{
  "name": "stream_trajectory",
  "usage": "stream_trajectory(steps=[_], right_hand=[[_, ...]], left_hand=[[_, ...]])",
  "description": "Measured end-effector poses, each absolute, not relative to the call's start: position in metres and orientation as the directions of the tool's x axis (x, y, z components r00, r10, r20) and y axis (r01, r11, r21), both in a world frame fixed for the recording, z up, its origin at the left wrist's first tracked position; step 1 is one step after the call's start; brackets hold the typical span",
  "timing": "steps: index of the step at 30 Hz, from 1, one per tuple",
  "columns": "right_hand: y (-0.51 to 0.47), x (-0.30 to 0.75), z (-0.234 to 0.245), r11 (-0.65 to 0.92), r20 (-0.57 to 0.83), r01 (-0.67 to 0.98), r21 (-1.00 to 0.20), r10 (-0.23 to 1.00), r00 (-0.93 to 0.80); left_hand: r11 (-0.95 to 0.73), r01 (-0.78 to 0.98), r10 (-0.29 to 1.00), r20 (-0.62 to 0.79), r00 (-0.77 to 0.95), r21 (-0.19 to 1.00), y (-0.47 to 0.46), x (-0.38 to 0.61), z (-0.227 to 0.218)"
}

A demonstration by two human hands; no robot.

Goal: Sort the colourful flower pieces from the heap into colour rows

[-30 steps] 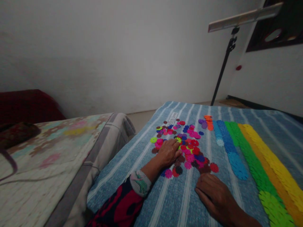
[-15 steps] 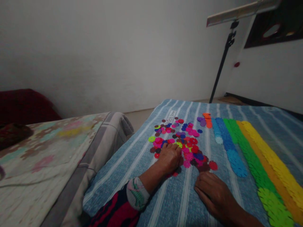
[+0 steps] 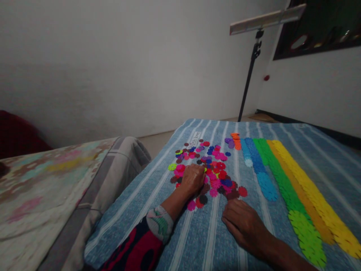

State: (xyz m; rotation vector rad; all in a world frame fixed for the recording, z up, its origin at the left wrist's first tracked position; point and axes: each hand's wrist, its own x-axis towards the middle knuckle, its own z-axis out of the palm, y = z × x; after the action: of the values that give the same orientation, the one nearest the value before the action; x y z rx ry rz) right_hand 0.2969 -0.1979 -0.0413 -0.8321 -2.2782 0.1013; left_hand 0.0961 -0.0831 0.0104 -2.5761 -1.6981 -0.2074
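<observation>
A loose pile of notched, flower-edged plastic discs [image 3: 216, 183] in pink, red, brown, purple and other colours lies on the striped blue cloth [image 3: 158, 188]. My left hand [image 3: 194, 177] reaches into the pile from the near left. Its fingers are curled down and closed, with a yellow-green disc [image 3: 205, 170] showing at the fingertips; whether they grip it is hidden. My right hand [image 3: 243, 219] rests on the cloth just below the pile, fingers curled together near a dark brown disc [image 3: 232, 194]. Anything beneath those fingers is out of sight.
Overlapping rows of blue discs [image 3: 255, 158], green discs [image 3: 284, 180], amber discs [image 3: 299, 195] and yellow discs [image 3: 313, 188] run along the right. Small groups of orange discs [image 3: 236, 141] and purple discs [image 3: 230, 143] lie beyond. A cloth-covered surface [image 3: 70, 180] stands left; a stand [image 3: 248, 75] rises behind.
The view has turned slightly right, so everything sits further left. My left hand has shifted slightly away over the pile, uncovering black and pink discs near its wrist. My right hand stays almost in place.
</observation>
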Motion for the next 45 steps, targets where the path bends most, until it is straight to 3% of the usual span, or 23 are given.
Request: stream_trajectory(steps=[6, 12, 20, 24, 31, 35, 39, 45], right_hand=[[-0.198, 0.296, -0.043, 0.801, 0.605, 0.533, -0.274, 0.574, -0.551], [-0.198, 0.297, -0.041, 0.799, 0.615, 0.536, -0.273, 0.573, -0.541], [-0.196, 0.299, -0.036, 0.751, 0.734, 0.595, -0.286, 0.571, -0.367], [-0.194, 0.300, -0.037, 0.742, 0.751, 0.614, -0.268, 0.561, -0.349], [-0.193, 0.298, -0.032, 0.731, 0.720, 0.618, -0.290, 0.592, -0.362], [-0.192, 0.297, -0.030, 0.741, 0.708, 0.602, -0.299, 0.595, -0.381], [-0.192, 0.298, -0.032, 0.743, 0.690, 0.596, -0.304, 0.603, -0.399], [-0.192, 0.298, -0.032, 0.754, 0.675, 0.583, -0.304, 0.602, -0.427]], left_hand=[[-0.372, 0.927, 0.917, 0.171, 0.360, 0.042, -0.086, 0.092, 0.009], [-0.379, 0.913, 0.909, 0.247, 0.336, 0.153, -0.087, 0.086, 0.005], [-0.587, 0.764, 0.802, 0.323, 0.503, 0.268, -0.101, 0.096, 0.004], [-0.623, 0.728, 0.779, 0.310, 0.545, 0.285, -0.104, 0.098, 0.004], [-0.567, 0.696, 0.824, 0.303, 0.479, 0.440, -0.099, 0.099, 0.006], [-0.595, 0.639, 0.800, 0.279, 0.532, 0.487, -0.092, 0.112, 0.008], [-0.603, 0.647, 0.792, 0.251, 0.557, 0.466, -0.074, 0.118, 0.005], [-0.379, 0.877, 0.910, 0.292, 0.295, 0.294, -0.057, 0.103, 0.006]])
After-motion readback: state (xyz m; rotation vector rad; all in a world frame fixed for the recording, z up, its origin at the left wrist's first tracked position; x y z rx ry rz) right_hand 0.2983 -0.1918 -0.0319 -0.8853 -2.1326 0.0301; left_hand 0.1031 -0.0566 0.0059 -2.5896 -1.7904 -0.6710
